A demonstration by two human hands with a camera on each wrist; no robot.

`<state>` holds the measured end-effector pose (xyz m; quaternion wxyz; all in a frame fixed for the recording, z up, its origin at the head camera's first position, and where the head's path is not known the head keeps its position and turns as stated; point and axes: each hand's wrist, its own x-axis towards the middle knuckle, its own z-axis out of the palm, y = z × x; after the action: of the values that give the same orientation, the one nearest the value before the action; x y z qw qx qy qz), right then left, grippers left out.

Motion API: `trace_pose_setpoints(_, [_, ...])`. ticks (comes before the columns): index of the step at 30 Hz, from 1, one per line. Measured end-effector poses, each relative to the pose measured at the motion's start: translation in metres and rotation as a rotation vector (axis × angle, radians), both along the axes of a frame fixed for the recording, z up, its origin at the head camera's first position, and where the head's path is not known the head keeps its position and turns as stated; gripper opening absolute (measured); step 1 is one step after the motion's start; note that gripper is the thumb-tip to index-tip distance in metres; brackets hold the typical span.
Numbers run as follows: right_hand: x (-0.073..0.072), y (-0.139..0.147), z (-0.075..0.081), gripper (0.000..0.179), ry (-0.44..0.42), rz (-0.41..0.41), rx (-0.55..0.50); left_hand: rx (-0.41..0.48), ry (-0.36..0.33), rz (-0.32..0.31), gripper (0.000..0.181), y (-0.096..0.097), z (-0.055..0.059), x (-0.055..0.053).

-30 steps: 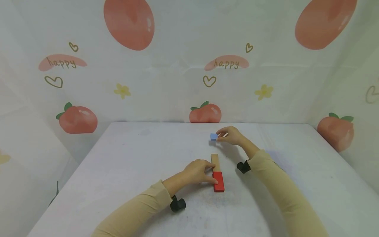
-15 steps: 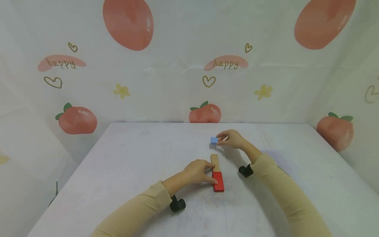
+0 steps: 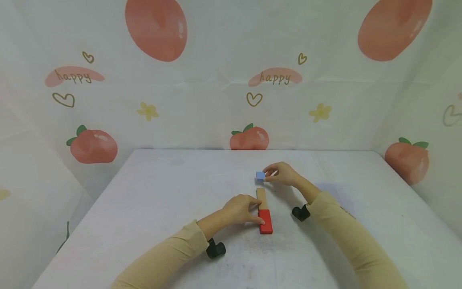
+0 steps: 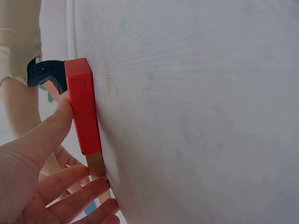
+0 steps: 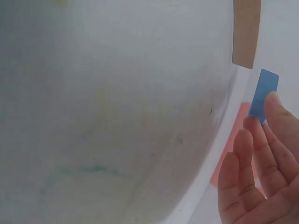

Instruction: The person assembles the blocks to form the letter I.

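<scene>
In the head view, my left hand (image 3: 240,209) rests against two blocks lying end to end on the table. Its thumb touches the red block (image 3: 266,224), and its fingers touch the wooden block (image 3: 261,194) beyond. The left wrist view shows the thumb on the red block (image 4: 84,112) and the other fingers spread along the wooden block (image 4: 96,164). My right hand (image 3: 283,174) pinches a small blue block (image 3: 260,176) between thumb and fingertips. That block hovers just past the wooden block's far end, with a visible gap, also seen in the right wrist view.
A white table (image 3: 173,188) lies beneath both hands. Behind it hangs a white cloth backdrop (image 3: 202,100) printed with peaches and flowers. Black wrist cameras hang under each forearm, the left one (image 3: 215,249) and the right one (image 3: 300,213).
My right hand has brought the blue block nearer to me, closer to the wooden block's far end. The left hand and the two lying blocks stay put.
</scene>
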<state>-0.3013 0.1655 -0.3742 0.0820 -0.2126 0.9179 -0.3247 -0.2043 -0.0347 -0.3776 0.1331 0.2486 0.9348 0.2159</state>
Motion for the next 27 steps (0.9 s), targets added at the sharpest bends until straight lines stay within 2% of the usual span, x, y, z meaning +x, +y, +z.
trace_pose_setpoints(6, [0.0017, 0.0006, -0.0016, 0.031, 0.004, 0.015, -0.005, 0.009, -0.016, 0.006, 0.062, -0.0005, 0.0001, 0.0004])
trace_pose_setpoints(15, [0.0028, 0.0009, -0.0037, 0.031, 0.015, 0.022, -0.002, 0.020, 0.004, -0.003, 0.062, -0.0010, -0.0001, 0.0007])
trace_pose_setpoints(27, [0.0016, -0.0005, -0.0043, 0.030, -0.020, 0.028, 0.019, 0.012, 0.000, 0.000, 0.061, -0.0003, 0.0007, 0.0009])
